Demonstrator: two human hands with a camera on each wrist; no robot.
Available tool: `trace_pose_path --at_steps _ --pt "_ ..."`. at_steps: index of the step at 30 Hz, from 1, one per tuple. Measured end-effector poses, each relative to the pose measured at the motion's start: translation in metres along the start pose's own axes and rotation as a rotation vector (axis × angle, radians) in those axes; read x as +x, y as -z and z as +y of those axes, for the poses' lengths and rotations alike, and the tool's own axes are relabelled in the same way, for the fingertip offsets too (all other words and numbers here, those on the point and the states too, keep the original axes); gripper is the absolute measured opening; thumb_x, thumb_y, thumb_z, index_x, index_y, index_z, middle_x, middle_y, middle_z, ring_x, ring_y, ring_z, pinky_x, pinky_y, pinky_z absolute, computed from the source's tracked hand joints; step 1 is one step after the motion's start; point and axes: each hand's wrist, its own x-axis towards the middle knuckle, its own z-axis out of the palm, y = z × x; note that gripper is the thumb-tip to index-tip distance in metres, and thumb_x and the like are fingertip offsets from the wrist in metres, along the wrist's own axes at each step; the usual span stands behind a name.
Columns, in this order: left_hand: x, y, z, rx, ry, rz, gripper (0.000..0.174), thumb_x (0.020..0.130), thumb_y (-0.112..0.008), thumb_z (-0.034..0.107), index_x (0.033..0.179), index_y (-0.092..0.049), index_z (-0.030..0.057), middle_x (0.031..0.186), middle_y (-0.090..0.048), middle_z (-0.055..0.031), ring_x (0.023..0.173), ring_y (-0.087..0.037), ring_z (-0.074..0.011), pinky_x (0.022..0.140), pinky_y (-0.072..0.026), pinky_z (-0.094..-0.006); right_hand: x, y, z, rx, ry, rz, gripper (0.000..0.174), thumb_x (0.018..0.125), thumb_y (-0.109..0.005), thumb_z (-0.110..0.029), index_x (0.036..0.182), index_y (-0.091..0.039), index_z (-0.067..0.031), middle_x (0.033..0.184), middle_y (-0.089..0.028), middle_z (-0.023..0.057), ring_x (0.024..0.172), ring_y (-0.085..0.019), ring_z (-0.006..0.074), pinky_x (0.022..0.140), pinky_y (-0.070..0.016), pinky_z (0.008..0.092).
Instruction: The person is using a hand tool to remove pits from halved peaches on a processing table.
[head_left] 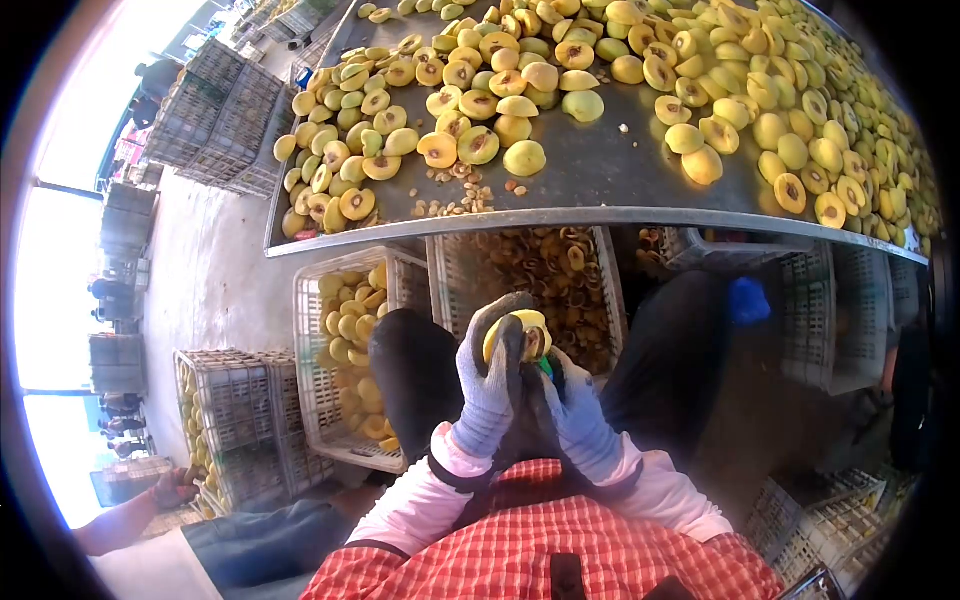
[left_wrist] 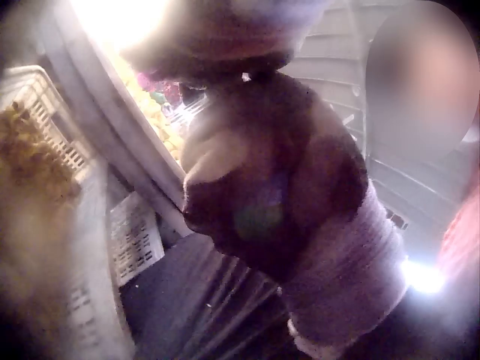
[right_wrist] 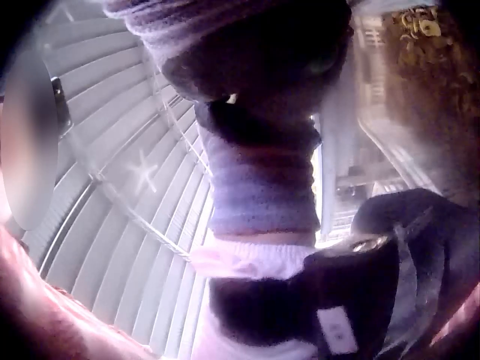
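Observation:
A yellow peach half [head_left: 535,321], its brown pit hollow showing, is gripped in my gloved left hand [head_left: 485,390] above the lap. Fingers and thumb of that hand wrap its side. Close beside it my gloved right hand [head_left: 582,408] holds a small green-handled tool [head_left: 545,366] right at the fruit's lower edge. The tool's working end is hidden by fruit and fingers. In the left wrist view both hands look dark and blurred, with a dim green patch [left_wrist: 259,221] between the fingers.
Many halved peaches [head_left: 480,145] and loose pits [head_left: 455,205] cover parts of the metal-edged table [head_left: 600,215] ahead. Below stand a crate of peach halves [head_left: 305,375] and a crate of brownish scraps [head_left: 612,290]. Stacked crates [head_left: 235,400] and another person's leg [head_left: 265,535] are at left.

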Motion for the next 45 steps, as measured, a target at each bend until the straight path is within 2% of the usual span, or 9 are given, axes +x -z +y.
trace_pose_path --at_steps 11,14,16,21,24,30,34,37,45 --pt "0.023 0.014 0.014 0.005 0.13 -0.463 0.034 0.096 -0.053 0.026 0.116 -0.058 -0.0019 0.102 -0.065 -0.0097 0.091 -0.062 -0.0145 0.082 -0.0494 -0.027 -0.011 0.007 -0.008 1.791 -0.916 -0.679 0.047 0.095 -0.045 -0.056 0.089 -0.052 -0.0098 0.059 -0.044 0.0006 0.043 -0.043 0.0102 0.037 -0.0352 0.0225" --pt "0.006 0.008 0.002 -0.25 0.385 -0.39 0.045 0.1 -0.042 0.039 0.115 -0.06 0.0005 0.098 -0.065 -0.0076 0.088 -0.06 -0.0135 0.081 -0.048 -0.0275 -0.012 0.0 -0.002 2.051 -0.763 -0.81 0.047 0.095 -0.045 -0.055 0.089 -0.05 -0.0093 0.06 -0.045 0.0008 0.043 -0.041 0.0103 0.037 -0.0343 0.0228" --pt "-0.01 0.011 -0.026 -0.597 0.611 -0.079 0.05 0.1 -0.041 0.044 0.115 -0.06 -0.0005 0.098 -0.064 -0.0063 0.087 -0.059 -0.0133 0.082 -0.0474 -0.0267 -0.007 0.001 0.005 2.016 -0.653 -0.822 0.047 0.097 -0.041 -0.054 0.091 -0.049 -0.0086 0.064 -0.046 0.0012 0.046 -0.041 0.0105 0.038 -0.0345 0.0228" --pt "0.018 0.131 -0.002 0.003 -0.105 0.461 0.035 0.093 -0.059 0.027 0.113 -0.056 -0.0017 0.103 -0.061 -0.0126 0.093 -0.059 -0.0226 0.082 -0.0482 -0.0355 -0.01 0.001 0.043 1.915 -0.835 -0.562 0.048 0.099 -0.04 -0.049 0.11 -0.058 -0.0062 0.067 -0.045 0.0015 0.049 -0.042 0.0108 0.042 -0.0372 0.0245" --pt "0.051 0.206 -0.008 1.323 0.222 0.635 0.049 0.086 -0.067 0.021 0.126 -0.05 -0.0028 0.119 -0.054 -0.019 0.111 -0.053 -0.029 0.093 -0.0429 -0.0405 -0.007 0.0 0.042 1.827 -0.863 -0.533 0.043 0.099 -0.043 -0.044 0.112 -0.059 -0.0063 0.075 -0.053 0.0036 0.056 -0.049 0.0128 0.049 -0.0438 0.027" --pt "0.204 0.1 0.005 0.76 0.044 0.034 0.062 0.079 -0.073 0.028 0.131 -0.049 0.0035 0.122 -0.055 -0.0183 0.109 -0.058 -0.0302 0.089 -0.047 -0.0396 0.005 0.003 0.035 1.425 -0.807 -0.235 0.035 0.098 -0.051 -0.035 0.117 -0.056 -0.006 0.09 -0.062 0.008 0.067 -0.057 0.0152 0.055 -0.0481 0.0274" --pt "0.307 0.083 -0.064 1.258 -0.028 0.016 0.078 0.072 -0.077 0.025 0.14 -0.039 0.0132 0.127 -0.052 -0.0205 0.115 -0.054 -0.0373 0.091 -0.047 -0.043 0.024 0.014 0.022 1.803 -0.779 -0.298 0.04 0.098 -0.049 -0.04 0.118 -0.055 -0.0056 0.084 -0.059 0.0067 0.063 -0.055 0.0143 0.051 -0.0461 0.026" --pt "0.31 0.089 -0.072 1.07 -0.145 -0.019 0.07 0.066 -0.081 0.023 0.125 -0.046 0.0121 0.107 -0.062 -0.0175 0.103 -0.061 -0.0356 0.085 -0.0491 -0.0409 0.061 0.027 -0.029 1.835 -0.459 -0.57 0.043 0.099 -0.043 -0.044 0.121 -0.052 -0.0081 0.072 -0.048 0.004 0.052 -0.042 0.0116 0.046 -0.0396 0.0278" --pt "0.238 0.08 -0.051 0.818 -0.222 0.159 0.045 0.072 -0.081 0.023 0.1 -0.05 0.0037 0.086 -0.063 -0.0083 0.077 -0.062 -0.0201 0.068 -0.0502 -0.0314 0.061 0.019 0.012 1.145 -0.739 0.013 0.031 0.094 -0.06 -0.026 0.115 -0.058 -0.0027 0.077 -0.059 0.0017 0.056 -0.054 0.008 0.048 -0.0443 0.0215"
